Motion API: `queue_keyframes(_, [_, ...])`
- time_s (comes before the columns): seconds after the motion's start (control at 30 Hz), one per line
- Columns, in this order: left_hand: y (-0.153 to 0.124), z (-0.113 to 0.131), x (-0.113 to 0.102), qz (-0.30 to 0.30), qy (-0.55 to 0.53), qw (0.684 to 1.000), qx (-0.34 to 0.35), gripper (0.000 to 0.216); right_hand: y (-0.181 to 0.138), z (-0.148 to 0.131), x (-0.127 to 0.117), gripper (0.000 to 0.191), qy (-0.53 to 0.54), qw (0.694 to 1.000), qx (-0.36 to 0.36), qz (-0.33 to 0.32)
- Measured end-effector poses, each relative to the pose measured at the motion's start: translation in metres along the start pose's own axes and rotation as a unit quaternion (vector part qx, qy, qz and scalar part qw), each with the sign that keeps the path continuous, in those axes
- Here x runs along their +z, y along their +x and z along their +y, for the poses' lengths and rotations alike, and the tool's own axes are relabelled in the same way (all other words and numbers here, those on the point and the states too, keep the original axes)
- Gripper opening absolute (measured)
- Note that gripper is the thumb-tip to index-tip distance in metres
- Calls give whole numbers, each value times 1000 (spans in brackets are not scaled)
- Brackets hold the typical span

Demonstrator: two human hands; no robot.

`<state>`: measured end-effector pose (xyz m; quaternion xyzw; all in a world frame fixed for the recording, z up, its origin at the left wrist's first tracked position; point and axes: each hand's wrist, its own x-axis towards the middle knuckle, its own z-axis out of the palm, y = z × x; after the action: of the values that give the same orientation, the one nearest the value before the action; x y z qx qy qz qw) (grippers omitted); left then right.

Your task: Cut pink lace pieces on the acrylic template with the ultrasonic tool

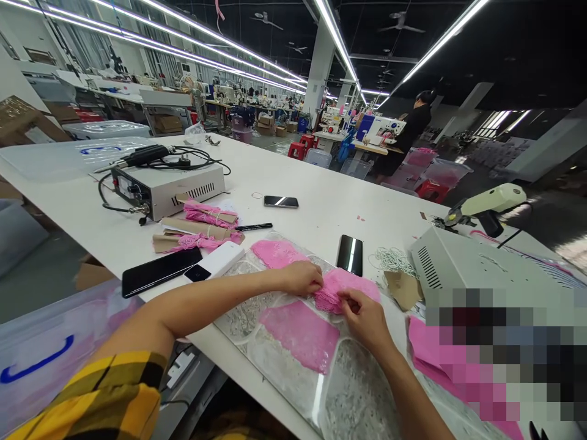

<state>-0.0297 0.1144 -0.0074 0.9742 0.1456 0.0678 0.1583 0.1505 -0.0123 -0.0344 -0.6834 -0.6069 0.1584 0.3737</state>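
Note:
My left hand [300, 278] and my right hand [364, 318] both pinch a gathered piece of pink lace [342, 287] lying on a clear patterned mat [284, 360] near the front edge of the white table [321, 208]. Fingers of both hands are closed on the lace's edge. A flat pink lace piece [298, 333] lies on the mat just in front of my hands, and another pink lace piece [275, 252] lies behind my left wrist.
A black phone [351, 253] and rubber bands [394, 260] lie beyond my hands. Left are a white power bank [215, 261], dark phone [158, 272], bundled pink lace [206, 226], pen [254, 227] and a control box [167, 186]. A white machine [463, 263] stands right. A person [408, 137] stands far off.

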Motion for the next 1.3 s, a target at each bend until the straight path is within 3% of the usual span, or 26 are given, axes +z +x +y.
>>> queue_keyframes(0.43, [-2,1,-8,53,-18,998,5,21,4,-18,-5,28,-37,999,-3,-18])
queue_keyframes(0.73, [-3,1,-5,48,-18,998,-21,22,19,-31,8,23,-44,999,-14,-25])
queue_keyframes(1.3, [-2,6,5,24,-4,995,-96,25,26,-13,23,37,61,997,0,-45])
